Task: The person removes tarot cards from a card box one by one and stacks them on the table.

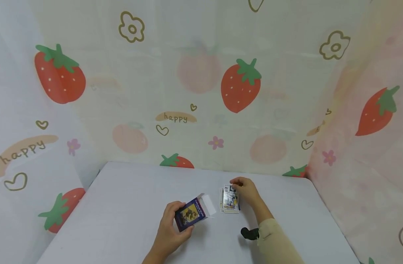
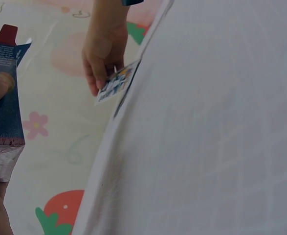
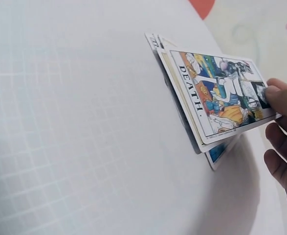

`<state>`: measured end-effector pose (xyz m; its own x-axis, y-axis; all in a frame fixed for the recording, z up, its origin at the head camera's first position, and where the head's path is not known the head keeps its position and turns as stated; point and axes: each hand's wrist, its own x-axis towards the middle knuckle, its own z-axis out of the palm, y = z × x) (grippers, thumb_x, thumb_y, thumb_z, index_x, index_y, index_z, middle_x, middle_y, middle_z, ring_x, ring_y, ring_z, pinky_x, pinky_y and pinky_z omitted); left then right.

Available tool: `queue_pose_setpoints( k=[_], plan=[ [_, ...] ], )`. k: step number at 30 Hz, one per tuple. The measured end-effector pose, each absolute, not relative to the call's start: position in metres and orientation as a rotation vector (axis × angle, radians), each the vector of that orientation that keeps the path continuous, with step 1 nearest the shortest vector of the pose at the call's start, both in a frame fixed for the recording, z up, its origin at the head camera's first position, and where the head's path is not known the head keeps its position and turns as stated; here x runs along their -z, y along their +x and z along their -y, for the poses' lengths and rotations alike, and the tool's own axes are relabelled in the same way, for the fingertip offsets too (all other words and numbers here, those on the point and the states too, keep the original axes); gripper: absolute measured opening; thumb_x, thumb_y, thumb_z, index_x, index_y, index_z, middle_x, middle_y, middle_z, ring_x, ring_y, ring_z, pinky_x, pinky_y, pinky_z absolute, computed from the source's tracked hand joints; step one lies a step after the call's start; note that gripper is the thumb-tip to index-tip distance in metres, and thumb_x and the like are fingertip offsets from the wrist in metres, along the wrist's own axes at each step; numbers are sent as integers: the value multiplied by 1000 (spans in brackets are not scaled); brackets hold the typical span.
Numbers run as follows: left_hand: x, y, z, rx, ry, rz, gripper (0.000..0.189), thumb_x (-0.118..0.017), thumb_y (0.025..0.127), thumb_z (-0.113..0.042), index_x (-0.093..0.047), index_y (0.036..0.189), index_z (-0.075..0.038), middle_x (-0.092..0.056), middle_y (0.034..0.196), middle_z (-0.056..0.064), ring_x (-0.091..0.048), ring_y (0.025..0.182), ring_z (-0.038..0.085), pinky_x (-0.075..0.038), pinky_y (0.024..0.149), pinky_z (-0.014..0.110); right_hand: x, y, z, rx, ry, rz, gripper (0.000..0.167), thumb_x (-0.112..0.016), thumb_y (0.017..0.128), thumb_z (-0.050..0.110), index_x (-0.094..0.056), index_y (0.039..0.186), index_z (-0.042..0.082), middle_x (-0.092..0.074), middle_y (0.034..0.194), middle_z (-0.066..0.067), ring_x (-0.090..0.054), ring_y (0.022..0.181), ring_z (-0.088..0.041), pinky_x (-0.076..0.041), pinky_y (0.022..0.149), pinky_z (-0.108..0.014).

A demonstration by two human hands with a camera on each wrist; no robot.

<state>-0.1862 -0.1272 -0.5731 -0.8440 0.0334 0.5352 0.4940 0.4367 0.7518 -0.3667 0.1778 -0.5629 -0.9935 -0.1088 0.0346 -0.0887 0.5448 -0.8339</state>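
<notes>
In the head view my left hand [image 1: 171, 228] grips a dark blue tarot card box [image 1: 189, 214] with a yellow picture on its front, tilted, its white end flap standing out toward the right. The left wrist view shows the side of this box [image 2: 5, 115] and a thumb pressed on it. My right hand [image 1: 248, 190] pinches the far end of the Death card [image 3: 216, 93] between thumb and fingers. That card overlaps a small pile of tarot cards [image 3: 218, 154], whose edges fan out unevenly under it.
The white-covered table [image 1: 122, 205] carries the pile a little right of its middle. Behind it hangs a curtain [image 1: 148, 73] printed with strawberries, continuing along both sides. A black rounded piece [image 1: 249, 233] sits at the right sleeve [image 1: 275, 238].
</notes>
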Motion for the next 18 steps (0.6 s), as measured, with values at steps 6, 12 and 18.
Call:
queue_pose_setpoints(
  k=[6,12,18],
  plan=[
    [574,-187,128,1385,-447,2245,81,-91,73,-12,-49,142,-19,-50,138,-3,-52,123,13,-43,107,18,570,-368,-177,1442,-170,-2756,13,-68,98,10,-74,109,8,-71,105,-6,-62,98,-21,-51,88,-38],
    [576,-188,128,1377,-441,2251,79,-91,73,-14,-50,141,-12,-50,138,-4,-52,122,12,-45,106,20,576,-370,-175,1418,-115,-2733,12,-66,99,10,-73,109,10,-70,106,-4,-60,98,-20,-50,89,-39],
    [576,-187,129,1386,-430,2254,78,-91,73,-15,-51,140,-13,-50,137,-6,-52,122,10,-46,105,20,580,-371,-173,1378,-131,-2760,12,-66,99,9,-73,108,9,-70,105,-5,-60,96,-20,-49,89,-40]
  ],
)
